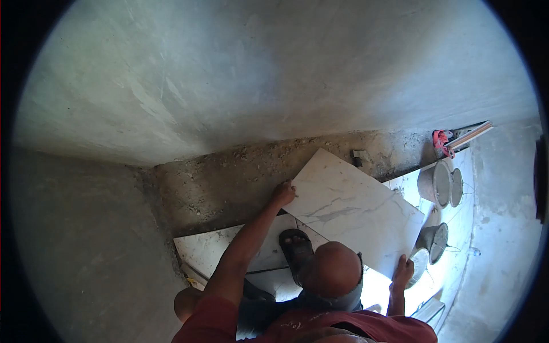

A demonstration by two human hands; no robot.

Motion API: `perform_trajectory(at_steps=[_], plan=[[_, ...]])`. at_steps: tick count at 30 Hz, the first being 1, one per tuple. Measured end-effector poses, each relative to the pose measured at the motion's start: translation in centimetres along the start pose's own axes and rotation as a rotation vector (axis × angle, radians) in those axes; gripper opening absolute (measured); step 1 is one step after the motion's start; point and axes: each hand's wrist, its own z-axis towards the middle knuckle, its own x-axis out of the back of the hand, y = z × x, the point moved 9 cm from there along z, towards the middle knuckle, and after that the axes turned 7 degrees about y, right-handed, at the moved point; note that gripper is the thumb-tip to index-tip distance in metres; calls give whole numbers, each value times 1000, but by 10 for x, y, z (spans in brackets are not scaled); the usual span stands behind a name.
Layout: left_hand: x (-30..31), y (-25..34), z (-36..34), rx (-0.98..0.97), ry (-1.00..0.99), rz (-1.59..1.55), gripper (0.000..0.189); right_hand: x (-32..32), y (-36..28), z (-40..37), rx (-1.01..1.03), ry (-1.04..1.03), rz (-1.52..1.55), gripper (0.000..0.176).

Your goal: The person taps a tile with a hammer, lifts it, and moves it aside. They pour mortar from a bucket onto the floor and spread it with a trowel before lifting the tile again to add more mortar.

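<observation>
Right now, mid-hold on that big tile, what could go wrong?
1. Slip: the left hand and right hand grip the tile only at its edges; a lost grip might drop it on the open-toed sandal.
2. Knock: its right corner looks close to the buckets, though the gap is hard to judge; a swing could hit one.

We've got the tile (354, 208) btwn our L hand (284, 193) & R hand (403, 271), buckets (426, 184) to its R, laid tiles (217, 246) near L, dirt strip (229, 180) ahead, wall (240, 74) behind that.
</observation>
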Motion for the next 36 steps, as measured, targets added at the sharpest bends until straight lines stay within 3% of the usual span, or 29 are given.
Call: perform_trajectory(at_steps=[2, 4, 8, 10, 13, 17, 19, 20, 22, 25, 29, 32, 36], plan=[[-11, 12, 4, 8, -18, -28, 49, 9, -11, -12, -15, 13, -7, 39], [-16, 26, 14, -70, 130, -30, 47, 21, -4, -18, -8, 28, 19, 40], [-45, 37, 38, -145, 136, -30, 49, 29, -15, -39, -74, 50, 105, 45], [-64, 47, 47, -147, -39, -17, 51, 33, -19, -49, -97, 84, 151, 47], [-69, 51, 42, -170, -5, -33, 54, 37, -32, -56, -82, 149, 259, 37], [-69, 56, 33, -304, -47, -58, 54, 35, -57, -59, -63, 1, 291, 50], [-65, 69, 23, -298, -234, -398, 48, 27, -91, -64, 16, -68, 382, 61], [-62, 79, 13, -317, -253, -392, 48, 22, -106, -65, 86, -129, 408, 67], [-55, 95, -8, -336, -229, -506, 41, 12, -152, -78, 123, -209, 455, 62], [-51, 93, -17, -448, -166, -491, 38, 7, -164, -68, 173, -305, 412, 42], [-52, 77, -11, -426, -103, -603, 41, -8, -212, -66, 227, -369, 328, 21], [-48, 59, -6, -356, -81, -663, 41, -32, -260, -73, 259, -469, 297, 19], [-30, 44, 2, -58, 172, -969, 41, -70, -318, -83, 314, -599, 374, 19]])
